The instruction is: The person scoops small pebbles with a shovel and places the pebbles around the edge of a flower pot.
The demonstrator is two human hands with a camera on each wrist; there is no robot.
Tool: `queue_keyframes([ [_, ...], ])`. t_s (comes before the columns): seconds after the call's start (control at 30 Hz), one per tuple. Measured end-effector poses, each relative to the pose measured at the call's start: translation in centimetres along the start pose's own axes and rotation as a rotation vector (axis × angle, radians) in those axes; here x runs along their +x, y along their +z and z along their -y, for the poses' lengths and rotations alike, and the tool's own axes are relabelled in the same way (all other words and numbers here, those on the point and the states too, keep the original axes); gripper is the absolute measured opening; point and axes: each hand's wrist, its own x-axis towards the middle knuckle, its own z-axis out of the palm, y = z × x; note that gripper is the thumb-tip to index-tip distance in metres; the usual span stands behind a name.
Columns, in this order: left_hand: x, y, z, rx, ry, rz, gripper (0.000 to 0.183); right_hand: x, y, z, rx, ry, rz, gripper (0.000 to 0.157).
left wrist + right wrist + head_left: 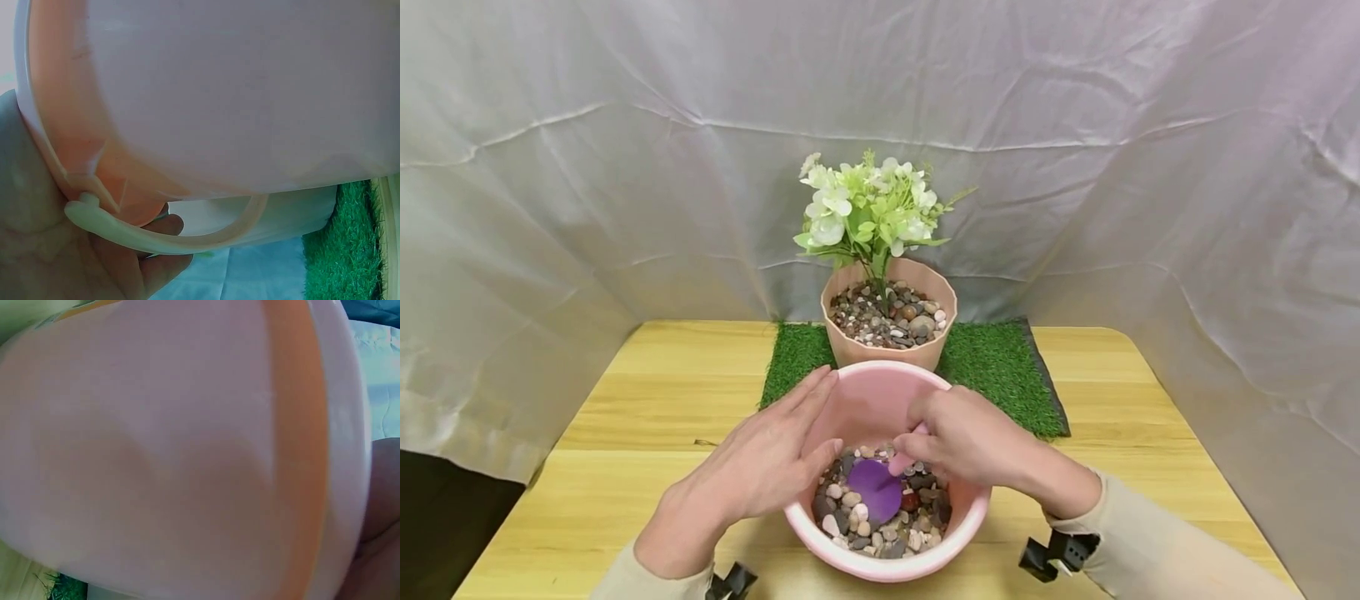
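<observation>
A pink bucket with a pale rim holds a layer of mixed pebbles. Inside it, my right hand grips the pink handle of a small purple shovel, whose blade lies among the stones. My left hand rests over the bucket's left rim with fairly straight fingers, the thumb reaching over the inside. In the left wrist view, fingertips show beyond the bucket's pale carrying handle. The right wrist view is mostly filled by the bucket's outer wall, which hides the shovel there.
Right behind the bucket stands a peach flowerpot of pebbles with a white-flowered plant. The pot is on a green turf mat on the wooden table. Grey cloth hangs around the back and sides.
</observation>
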Motion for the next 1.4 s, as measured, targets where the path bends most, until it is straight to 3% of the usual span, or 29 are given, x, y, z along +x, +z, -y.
queue_keyframes([
  [0.37, 0.0, 0.0, -0.1, 0.008, 0.007, 0.007, 0.079, -0.2, -1.3, -0.4, 0.190, 0.034, 0.075, 0.016],
  [0.93, 0.2, -0.1, 0.0, 0.000, 0.014, 0.012, 0.080, -0.2, -2.6, -1.4, 0.356, 0.036, 0.153, 0.019],
  [1.13, 0.2, -0.1, 0.0, 0.001, 0.015, 0.009, 0.080, -0.4, -3.2, -2.1, 0.459, 0.075, 0.160, 0.023],
  [1.4, 0.1, -0.1, -0.1, -0.004, 0.010, 0.009, 0.080, -0.5, -3.2, -2.4, 0.495, 0.087, 0.152, 0.024],
])
